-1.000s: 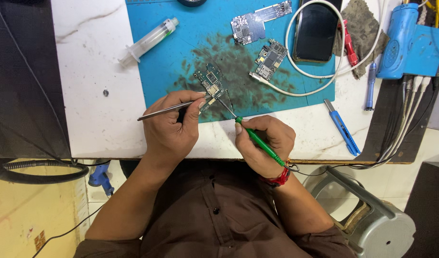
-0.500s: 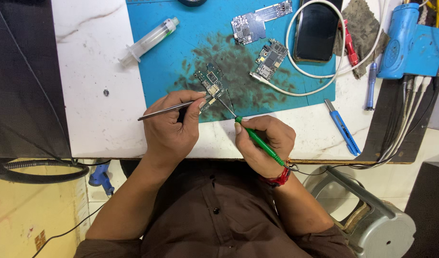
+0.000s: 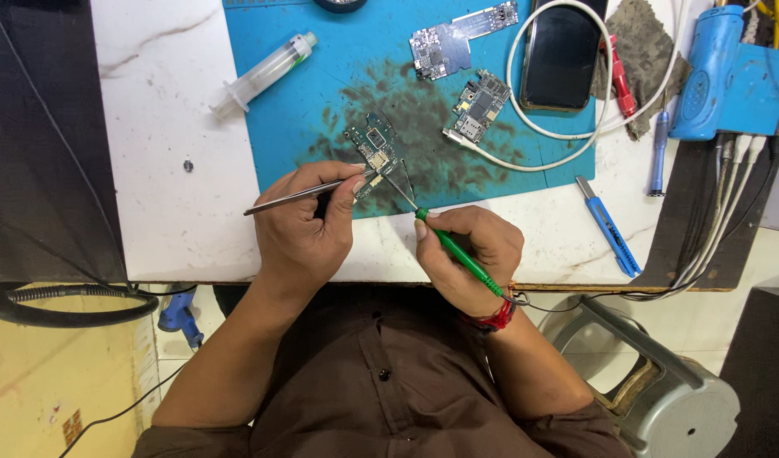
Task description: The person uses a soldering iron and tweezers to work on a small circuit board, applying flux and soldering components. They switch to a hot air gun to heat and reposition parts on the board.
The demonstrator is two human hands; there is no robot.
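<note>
From the head view we're looking straight down on the bench (image 3: pixel 160 127), and the work is mid-stream. Our left hand (image 3: pixel 303 227) has its fingers pinched around a pair of metal tweezers (image 3: pixel 300 193), whose tips rest on the small green circuit board (image 3: pixel 372 153) lying on the blue mat (image 3: pixel 322 93), right in the dark, sooty patch near the mat's front edge. Our right hand (image 3: pixel 467 254) is clenched around a green-handled soldering tool (image 3: pixel 462 254), with its thin tip angled up and in so that it meets the same board just beside the tweezer tips. So both tools are on the board at once, and we'd judge the rework is under way, not finished: nothing is lifted clear of the board that we can make out, and the spot under the tips is too small to read. Two more boards, a longer one (image 3: pixel 457 38) and a squarer one (image 3: pixel 479 103), lie apart farther up the mat, untouched. A syringe (image 3: pixel 266 72) sits at the mat's left edge, a dark phone (image 3: pixel 563 55) ringed by a white cable (image 3: pixel 525 157) to the right.
</note>
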